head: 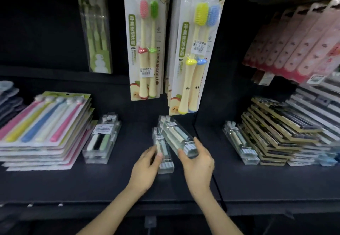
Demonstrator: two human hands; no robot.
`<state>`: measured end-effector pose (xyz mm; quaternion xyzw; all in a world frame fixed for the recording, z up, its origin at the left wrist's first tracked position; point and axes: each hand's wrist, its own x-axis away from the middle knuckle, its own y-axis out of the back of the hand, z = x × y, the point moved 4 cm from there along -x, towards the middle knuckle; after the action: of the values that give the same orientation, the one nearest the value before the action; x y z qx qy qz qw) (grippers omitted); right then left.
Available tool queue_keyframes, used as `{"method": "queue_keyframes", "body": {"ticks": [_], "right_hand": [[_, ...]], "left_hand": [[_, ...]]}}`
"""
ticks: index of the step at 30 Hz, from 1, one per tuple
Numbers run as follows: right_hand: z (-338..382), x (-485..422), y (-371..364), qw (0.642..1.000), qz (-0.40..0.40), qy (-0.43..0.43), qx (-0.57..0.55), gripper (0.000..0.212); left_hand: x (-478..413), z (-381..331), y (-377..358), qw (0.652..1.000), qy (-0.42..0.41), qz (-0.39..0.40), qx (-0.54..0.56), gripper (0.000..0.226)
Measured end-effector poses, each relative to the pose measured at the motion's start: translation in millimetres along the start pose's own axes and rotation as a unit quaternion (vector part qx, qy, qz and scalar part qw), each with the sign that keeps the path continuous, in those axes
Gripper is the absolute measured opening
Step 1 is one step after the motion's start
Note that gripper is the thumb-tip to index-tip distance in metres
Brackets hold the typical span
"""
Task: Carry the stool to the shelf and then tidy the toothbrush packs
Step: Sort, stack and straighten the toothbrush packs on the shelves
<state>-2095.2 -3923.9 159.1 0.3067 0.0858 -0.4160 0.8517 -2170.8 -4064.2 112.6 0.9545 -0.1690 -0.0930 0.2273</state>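
Dark shelf, left to right. Left hand: curled fingertips hold a clear plastic toothbrush pack lying flat, seemingly steadying it. Right hand: grip moderately spread, thumb and fingers pinching the near end of a second clear toothbrush pack, tilted across the first, presumably for alignment. Stool not visible.

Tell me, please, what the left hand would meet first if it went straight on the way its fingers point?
The flat clear pack that the left hand holds; just beyond, probably the tilted pack in the right hand, though depth is unclear.
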Motion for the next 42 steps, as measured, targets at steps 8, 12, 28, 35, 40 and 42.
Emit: {"method": "queue_keyframes", "body": {"ticks": [8,12,28,35,40,42], "right_hand": [[20.1,29.8,-42.7,0.992,0.054,0.028,0.112,0.06],[19.3,18.1,-34.1,0.994,0.099,-0.007,0.048,0.051],[25.4,-0.5,-123.2,0.879,0.297,-0.272,-0.256,0.04],[55.5,14.8,-165.1,0.868,0.309,-0.284,-0.267,0.054],[63.1,17.3,-174.9,0.863,0.302,-0.279,-0.294,0.057],[64.5,18.8,-179.9,0.858,0.307,-0.283,-0.3,0.059]], "left_hand": [[-13.5,-1.2,14.3,0.958,0.083,0.044,0.271,0.043],[-25.5,-7.1,6.6,0.957,0.07,0.082,0.269,0.03],[-8.0,-4.1,124.1,0.91,-0.099,-0.166,-0.367,0.04],[-21.6,35.9,145.2,0.954,0.099,-0.069,-0.274,0.059],[-27.5,48.6,148.2,0.977,0.112,-0.057,-0.17,0.075],[-28.4,48.8,148.1,0.978,0.115,-0.055,-0.167,0.073]]}}
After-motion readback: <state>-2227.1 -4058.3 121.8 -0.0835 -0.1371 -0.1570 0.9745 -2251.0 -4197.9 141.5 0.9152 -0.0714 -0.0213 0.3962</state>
